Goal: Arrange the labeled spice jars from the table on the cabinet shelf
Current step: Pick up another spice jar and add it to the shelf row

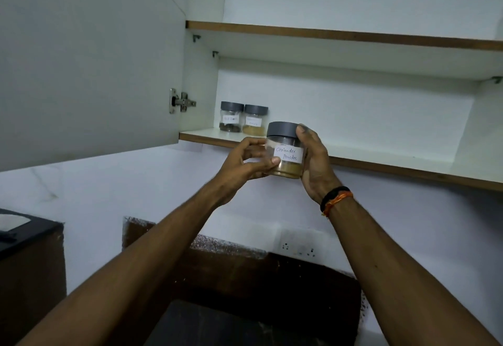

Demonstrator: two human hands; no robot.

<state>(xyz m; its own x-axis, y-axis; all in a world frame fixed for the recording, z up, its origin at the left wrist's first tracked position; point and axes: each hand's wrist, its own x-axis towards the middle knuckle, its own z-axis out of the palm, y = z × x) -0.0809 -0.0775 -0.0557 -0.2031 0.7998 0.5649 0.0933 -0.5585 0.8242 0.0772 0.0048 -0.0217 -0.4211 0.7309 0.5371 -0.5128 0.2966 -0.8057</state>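
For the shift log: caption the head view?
Both hands hold the coriander jar below the shelf, where two jars already stand.

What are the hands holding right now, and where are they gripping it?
Both hands hold the coriander powder jar. The left hand grips its clear lower body, thumb on the front; the right hand clasps its right side, a fingertip against the grey lid.

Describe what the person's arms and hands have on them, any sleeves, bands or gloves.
Both forearms are bare, with no sleeves in view, and neither the left hand nor the right hand wears a glove or ring that I can see. The right wrist carries a black band and an orange thread bracelet side by side.
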